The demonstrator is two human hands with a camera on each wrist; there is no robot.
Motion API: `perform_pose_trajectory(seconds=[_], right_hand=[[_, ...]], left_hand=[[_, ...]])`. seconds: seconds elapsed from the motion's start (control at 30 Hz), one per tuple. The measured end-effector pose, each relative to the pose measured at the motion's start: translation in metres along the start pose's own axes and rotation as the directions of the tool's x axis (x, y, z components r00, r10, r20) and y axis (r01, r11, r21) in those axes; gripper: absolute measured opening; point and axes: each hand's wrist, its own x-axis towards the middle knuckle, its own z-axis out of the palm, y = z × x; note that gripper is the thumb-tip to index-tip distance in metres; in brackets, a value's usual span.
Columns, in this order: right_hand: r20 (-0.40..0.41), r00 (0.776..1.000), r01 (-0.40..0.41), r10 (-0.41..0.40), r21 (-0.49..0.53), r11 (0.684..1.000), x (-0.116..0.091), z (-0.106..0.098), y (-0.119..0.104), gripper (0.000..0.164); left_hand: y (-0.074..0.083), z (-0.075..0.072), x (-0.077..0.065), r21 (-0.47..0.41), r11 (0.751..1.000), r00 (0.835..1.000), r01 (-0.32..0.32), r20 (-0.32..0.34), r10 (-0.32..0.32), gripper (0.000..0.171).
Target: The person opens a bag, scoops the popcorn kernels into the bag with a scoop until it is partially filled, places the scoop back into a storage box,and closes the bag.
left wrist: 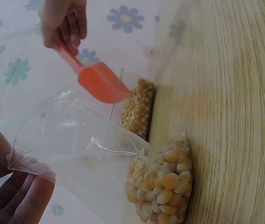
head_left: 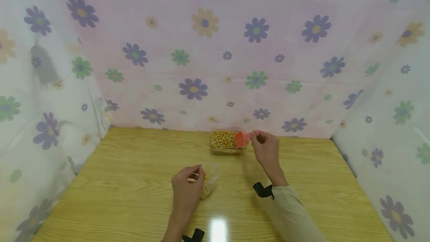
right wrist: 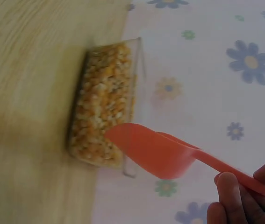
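My left hand pinches the rim of a clear plastic bag, holding its mouth up. Corn kernels fill the bottom of the bag, which sits on the table. By its handle, a red-orange scoop is held between the thumb and fingers of my right hand. The scoop's bowl is over the right side of a clear rectangular container of corn kernels. In the left wrist view the scoop's inside shows no kernels.
The container stands near the back edge of the wood-grain table, close to a flowered cloth backdrop. More flowered cloth hangs at both sides. Black wrist mounts sit on both wrists.
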Motion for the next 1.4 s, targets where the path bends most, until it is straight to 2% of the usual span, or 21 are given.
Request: perform_pose_trajectory(seconds=[0.2, 0.3, 0.37, 0.5, 0.63, 0.8, 0.97, 1.07, 1.17, 1.27, 1.4], right_hand=[[0.024, 0.99, -0.138, 0.137, 0.065, 0.988, 0.003, 0.01, 0.025, 0.021], [0.033, 0.972, -0.235, 0.232, 0.138, 0.962, 0.004, 0.015, 0.038, 0.024], [0.051, 0.95, -0.311, 0.307, 0.201, 0.929, 0.004, 0.016, 0.043, 0.027], [0.113, 0.876, -0.48, 0.469, 0.302, 0.824, 0.004, 0.015, 0.051, 0.032], [0.166, 0.797, -0.598, 0.581, 0.358, 0.718, 0.005, 0.012, 0.054, 0.036], [0.235, 0.719, -0.681, 0.654, 0.425, 0.596, 0.005, 0.008, 0.055, 0.039], [0.303, 0.643, -0.73, 0.703, 0.52, 0.444, 0.002, 0.003, 0.058, 0.029], [0.341, 0.613, -0.739, 0.713, 0.566, 0.364, 0.0, 0.0, 0.06, 0.024], [0.382, 0.594, -0.736, 0.708, 0.614, 0.287, -0.004, -0.001, 0.062, 0.023], [0.418, 0.59, -0.726, 0.691, 0.65, 0.227, -0.007, -0.001, 0.064, 0.026], [0.438, 0.6, -0.704, 0.669, 0.687, 0.182, -0.011, 0.0, 0.065, 0.028]], left_hand=[[0.0, -0.001, -0.002, -0.017, 1.0, 1.0, -0.013, 0.014, 0.013, 0.01], [0.0, -0.002, -0.003, -0.018, 1.0, 1.0, -0.015, 0.013, 0.016, 0.011], [0.0, -0.002, -0.004, -0.024, 1.0, 1.0, -0.016, 0.011, 0.017, 0.011], [-0.001, -0.002, -0.005, -0.031, 0.999, 1.0, -0.018, 0.011, 0.018, 0.011], [-0.002, -0.001, -0.006, -0.026, 0.999, 0.999, -0.036, 0.005, 0.036, 0.012], [-0.004, -0.002, -0.007, 0.001, 0.997, 0.997, -0.082, -0.012, 0.082, 0.011], [-0.004, -0.004, -0.008, 0.009, 0.997, 0.997, -0.081, -0.009, 0.081, 0.01], [-0.003, -0.004, -0.008, 0.01, 0.997, 0.997, -0.083, -0.008, 0.083, 0.011], [-0.002, -0.004, -0.008, 0.013, 0.996, 0.996, -0.088, -0.009, 0.088, 0.011], [-0.002, -0.004, -0.008, 0.011, 0.996, 0.996, -0.089, -0.013, 0.089, 0.011], [-0.001, -0.005, -0.009, 0.005, 0.997, 0.997, -0.079, -0.015, 0.079, 0.011]])
